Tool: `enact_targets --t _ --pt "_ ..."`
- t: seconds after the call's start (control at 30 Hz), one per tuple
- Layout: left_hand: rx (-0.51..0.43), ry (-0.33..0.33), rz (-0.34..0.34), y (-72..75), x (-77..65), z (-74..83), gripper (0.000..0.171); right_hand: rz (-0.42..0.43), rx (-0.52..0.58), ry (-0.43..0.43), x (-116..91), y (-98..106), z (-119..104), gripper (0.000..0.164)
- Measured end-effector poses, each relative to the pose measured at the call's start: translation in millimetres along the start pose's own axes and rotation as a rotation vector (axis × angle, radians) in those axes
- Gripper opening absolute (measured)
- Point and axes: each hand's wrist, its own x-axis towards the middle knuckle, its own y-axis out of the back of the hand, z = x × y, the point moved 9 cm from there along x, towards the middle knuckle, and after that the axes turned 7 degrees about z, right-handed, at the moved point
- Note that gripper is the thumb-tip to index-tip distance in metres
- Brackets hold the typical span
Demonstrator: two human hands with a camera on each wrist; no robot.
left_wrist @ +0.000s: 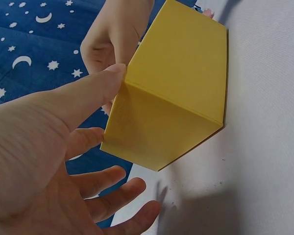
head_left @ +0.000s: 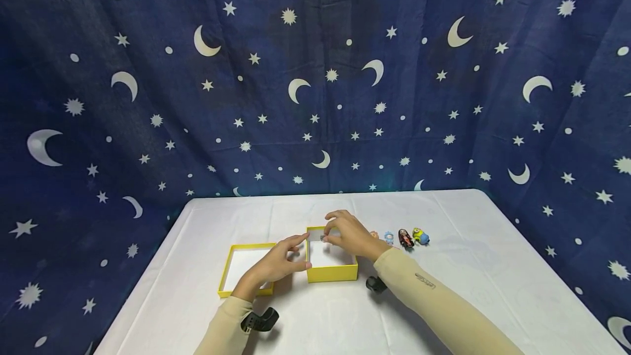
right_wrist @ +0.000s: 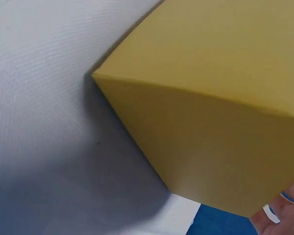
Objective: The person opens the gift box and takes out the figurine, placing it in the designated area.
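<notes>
A yellow box [head_left: 332,273] with a white inside stands upright, its top uncovered, in the middle of the table. At its left side is my left hand [head_left: 277,263], fingers spread, with thumb tip and index fingertip right at the rim. The left wrist view shows the left hand [left_wrist: 54,142] with its other fingers loose beside the box wall [left_wrist: 176,63]. Over the box my right hand [head_left: 351,234] pinches a small greyish thing [head_left: 322,238] between thumb and fingers; its kind cannot be made out. The right wrist view is mostly filled by the box's outer walls [right_wrist: 201,132].
Left of the box lies a shallow yellow-rimmed lid [head_left: 228,269], white side up. Small figurines stand or lie to the right: a blue-haired one [head_left: 389,238], a dark-haired one [head_left: 405,239] and a yellow-and-blue Minion [head_left: 420,236]. A star-and-moon curtain [head_left: 315,114] hangs behind the white table [head_left: 468,267].
</notes>
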Motion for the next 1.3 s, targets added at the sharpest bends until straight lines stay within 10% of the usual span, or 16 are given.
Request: enact_targets --t 1.3 --pt "0.0 -0.017 -0.014 -1.0 0.5 -0.1 0.075 0.184 0.088 -0.099 -47 80 31 0.01"
